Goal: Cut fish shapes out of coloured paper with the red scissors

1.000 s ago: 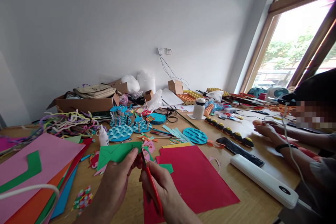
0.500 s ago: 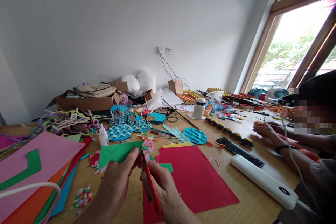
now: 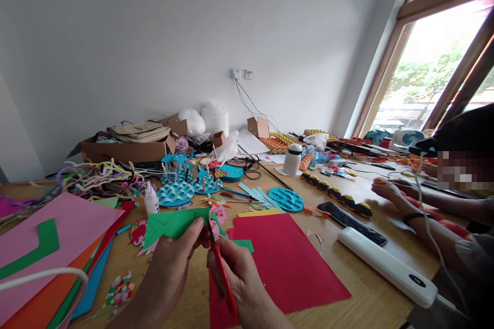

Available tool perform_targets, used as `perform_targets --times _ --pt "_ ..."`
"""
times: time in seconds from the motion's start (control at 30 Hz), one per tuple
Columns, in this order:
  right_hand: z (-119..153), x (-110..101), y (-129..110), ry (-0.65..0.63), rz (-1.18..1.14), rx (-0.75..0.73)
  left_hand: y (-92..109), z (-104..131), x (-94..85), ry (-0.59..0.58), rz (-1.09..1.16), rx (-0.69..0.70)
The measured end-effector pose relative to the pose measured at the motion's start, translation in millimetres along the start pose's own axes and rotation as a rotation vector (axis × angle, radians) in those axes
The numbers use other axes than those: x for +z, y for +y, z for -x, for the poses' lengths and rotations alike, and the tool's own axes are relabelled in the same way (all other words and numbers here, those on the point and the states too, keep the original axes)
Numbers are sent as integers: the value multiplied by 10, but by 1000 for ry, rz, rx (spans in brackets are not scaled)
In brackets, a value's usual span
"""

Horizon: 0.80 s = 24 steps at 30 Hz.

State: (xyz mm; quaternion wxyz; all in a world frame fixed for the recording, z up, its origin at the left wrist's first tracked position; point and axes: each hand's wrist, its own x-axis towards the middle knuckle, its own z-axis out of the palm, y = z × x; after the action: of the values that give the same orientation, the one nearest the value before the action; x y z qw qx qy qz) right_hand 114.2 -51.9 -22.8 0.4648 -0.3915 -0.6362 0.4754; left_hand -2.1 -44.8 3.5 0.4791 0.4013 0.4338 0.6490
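Observation:
My left hand (image 3: 175, 262) pinches a piece of green paper (image 3: 170, 227) by its right side, thumb on top. Drawn dark lines run across that paper. My right hand (image 3: 239, 272) is closed round a pair of red-handled scissors (image 3: 224, 275). Their dark blades point up and away, meeting the paper's right edge beside my left fingertips. Under my right hand and to its right lies a sheet of red paper (image 3: 293, 262). A small green scrap (image 3: 244, 245) rests on that sheet's left edge. My fingers hide part of the scissors' handle loops.
Coloured paper sheets (image 3: 73, 226) are stacked at left, by a glue bottle (image 3: 152, 200). Blue crafted discs (image 3: 175, 194) stand mid-table. A black phone (image 3: 353, 223) and a white device (image 3: 386, 266) lie right. Another person's hands (image 3: 389, 193) work at the right edge.
My hands, the green paper and the scissors have hardly moved. The view has shifted very slightly, and the other person's head at the right has moved a little.

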Motion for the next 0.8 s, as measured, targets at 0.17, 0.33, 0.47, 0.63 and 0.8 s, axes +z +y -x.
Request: perform_targets --times 0.17,0.33,0.47,0.63,0.8 --pt "7 -34 -48 -18 19 17 53 -4 42 -30 102 -34" --pt "21 -68 -80 -32 33 27 110 2 27 -78 111 -44" --pt "17 -88 -96 -43 17 50 121 -19 -24 -181 71 -29" --pt "-23 -101 -68 -60 0 70 126 -40 -10 -153 90 -37" --pt "-35 -85 -58 -81 -84 119 114 -38 11 -115 79 -41"
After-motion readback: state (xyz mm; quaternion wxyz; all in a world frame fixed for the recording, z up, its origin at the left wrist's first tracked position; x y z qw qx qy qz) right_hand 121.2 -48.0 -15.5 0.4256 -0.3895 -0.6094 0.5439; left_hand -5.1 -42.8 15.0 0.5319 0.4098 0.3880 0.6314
